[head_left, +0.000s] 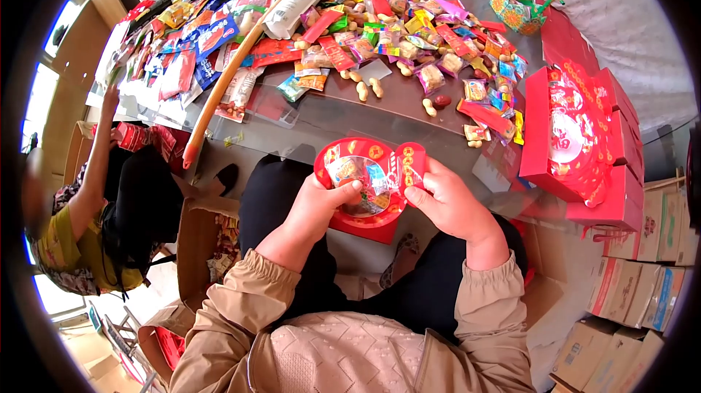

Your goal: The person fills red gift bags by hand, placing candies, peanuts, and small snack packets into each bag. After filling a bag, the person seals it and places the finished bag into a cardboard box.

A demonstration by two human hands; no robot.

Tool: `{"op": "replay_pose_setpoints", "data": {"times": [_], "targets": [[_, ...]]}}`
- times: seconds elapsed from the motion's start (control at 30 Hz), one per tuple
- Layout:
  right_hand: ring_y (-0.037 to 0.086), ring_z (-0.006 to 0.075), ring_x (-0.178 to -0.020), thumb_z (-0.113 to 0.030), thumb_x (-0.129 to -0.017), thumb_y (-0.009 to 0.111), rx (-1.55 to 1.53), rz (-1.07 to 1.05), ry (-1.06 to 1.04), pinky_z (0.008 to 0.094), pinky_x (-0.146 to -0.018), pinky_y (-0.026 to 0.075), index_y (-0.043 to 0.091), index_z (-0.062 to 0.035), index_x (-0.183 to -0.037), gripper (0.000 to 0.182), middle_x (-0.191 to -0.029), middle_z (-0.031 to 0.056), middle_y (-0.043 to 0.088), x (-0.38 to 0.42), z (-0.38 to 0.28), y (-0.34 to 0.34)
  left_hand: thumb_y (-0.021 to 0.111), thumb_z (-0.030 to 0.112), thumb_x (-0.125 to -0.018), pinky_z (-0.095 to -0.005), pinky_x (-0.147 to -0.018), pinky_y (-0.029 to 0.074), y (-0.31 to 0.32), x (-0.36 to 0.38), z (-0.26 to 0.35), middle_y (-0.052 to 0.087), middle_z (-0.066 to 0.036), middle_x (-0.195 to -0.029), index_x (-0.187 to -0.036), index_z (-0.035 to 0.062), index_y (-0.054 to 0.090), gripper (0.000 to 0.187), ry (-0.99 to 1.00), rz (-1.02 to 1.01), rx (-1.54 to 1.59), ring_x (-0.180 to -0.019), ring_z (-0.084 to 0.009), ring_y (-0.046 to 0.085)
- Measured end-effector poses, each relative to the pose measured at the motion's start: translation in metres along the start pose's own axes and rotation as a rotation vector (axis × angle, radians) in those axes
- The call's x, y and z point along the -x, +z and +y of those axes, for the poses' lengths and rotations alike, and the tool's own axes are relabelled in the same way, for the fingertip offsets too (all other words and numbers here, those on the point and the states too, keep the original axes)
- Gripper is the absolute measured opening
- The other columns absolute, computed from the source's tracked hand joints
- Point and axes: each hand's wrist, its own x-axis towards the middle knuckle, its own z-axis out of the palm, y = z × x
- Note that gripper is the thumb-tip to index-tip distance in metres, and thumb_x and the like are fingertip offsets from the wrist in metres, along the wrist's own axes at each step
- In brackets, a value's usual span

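Over my lap I hold a red gift box (347, 151) with a rounded top and a clear round window. Wrapped sweets show through the window, and gold patterns mark its red rim. My left hand (315, 203) closes on the box's left side, its thumb lying across the window. On the other side, my right hand (451, 203) pinches the small rounded red part at the box's right edge. The fingers under the box are hidden. Just beyond it is the glass table's near edge (292, 134).
Wrapped sweets and peanuts (420, 43) are heaped on the table, with snack packets (190, 35) at left. A long wooden stick (244, 50) lies between them. Red boxes (537, 137) stand at right, cardboard cartons (621, 291) below. Another person (91, 218) sits at left, reaching toward the packets.
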Motion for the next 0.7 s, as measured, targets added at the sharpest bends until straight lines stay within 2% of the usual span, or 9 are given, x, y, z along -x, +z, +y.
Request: {"op": "replay_pose_setpoints", "data": {"times": [0.1,0.2,0.3,0.4,0.5,0.6,0.7], "targets": [[0.059,0.0329,-0.114,-0.016,-0.1,0.06,-0.009,-0.053,0.058,0.0382,-0.098,0.046,0.065,0.0006,-0.12,0.026,-0.13,0.0178,0.059,0.002,0.001,-0.005,0.07,0.013,-0.095,-0.032,-0.085,0.054,-0.008,-0.003,-0.007,0.071,-0.005,-0.106,-0.121,0.001,0.064,0.029,-0.047,-0.094,0.067,-0.095,-0.0132,0.066],[0.061,0.0321,-0.11,-0.017,-0.101,0.06,-0.154,-0.081,0.105,0.0376,-0.097,0.047,0.064,-0.0002,-0.122,0.027,-0.126,0.0164,0.062,0.001,0.002,-0.007,0.067,0.02,-0.098,-0.035,-0.093,0.053,-0.01,-0.003,-0.006,0.07,-0.008,-0.116,-0.128,0.0007,0.06,0.036,-0.064,-0.168,0.205,-0.105,-0.0164,0.066],[0.064,0.0309,-0.101,-0.019,-0.1,0.061,-0.188,-0.084,0.165,0.0365,-0.093,0.049,0.063,-0.0014,-0.121,0.027,-0.113,0.0133,0.067,0.002,0.001,-0.01,0.063,0.022,-0.1,-0.04,-0.099,0.051,-0.001,0.001,0.003,0.069,-0.012,-0.12,-0.128,-0.0016,0.059,0.037,-0.101,-0.158,0.384,-0.111,-0.023,0.065],[0.066,0.0294,-0.089,-0.022,-0.099,0.064,-0.255,-0.063,0.176,0.0368,-0.087,0.051,0.064,-0.0018,-0.117,0.028,-0.098,0.0124,0.071,0.005,0.003,-0.008,0.063,0.022,-0.1,-0.0427,-0.107,0.048,-0.011,0.001,0.001,0.062,-0.014,-0.134,-0.139,-0.0017,0.051,0.047,-0.116,-0.211,0.331,-0.123,-0.0248,0.061],[0.065,0.0344,-0.082,-0.024,-0.096,0.067,-0.148,-0.1,0.177,0.0397,-0.079,0.051,0.066,-0.0005,-0.109,0.027,-0.089,0.0176,0.069,0.006,0.004,-0.01,0.067,0.017,-0.098,-0.0391,-0.101,0.052,-0.011,0.003,0.003,0.067,-0.011,-0.126,-0.134,-0.0009,0.056,0.042,-0.08,-0.235,0.343,-0.115,-0.0207,0.065],[0.062,0.0413,-0.08,-0.025,-0.093,0.069,-0.053,-0.118,0.194,0.0434,-0.073,0.05,0.065,0.0014,-0.1,0.028,-0.086,0.0237,0.066,0.006,0.008,-0.007,0.064,0.014,-0.099,-0.0395,-0.101,0.052,-0.015,-0.001,-0.001,0.067,-0.012,-0.126,-0.135,-0.0014,0.055,0.04,-0.067,-0.208,0.246,-0.114,-0.022,0.065],[0.059,0.0452,-0.08,-0.026,-0.092,0.07,0.034,-0.133,0.222,0.0463,-0.07,0.049,0.064,0.0021,-0.094,0.029,-0.085,0.0256,0.064,0.004,0.005,-0.003,0.067,0.011,-0.098,-0.0364,-0.095,0.055,-0.013,-0.004,-0.008,0.069,-0.01,-0.12,-0.129,-0.0005,0.059,0.034,-0.032,-0.108,0.227,-0.107,-0.0182,0.067]]}}
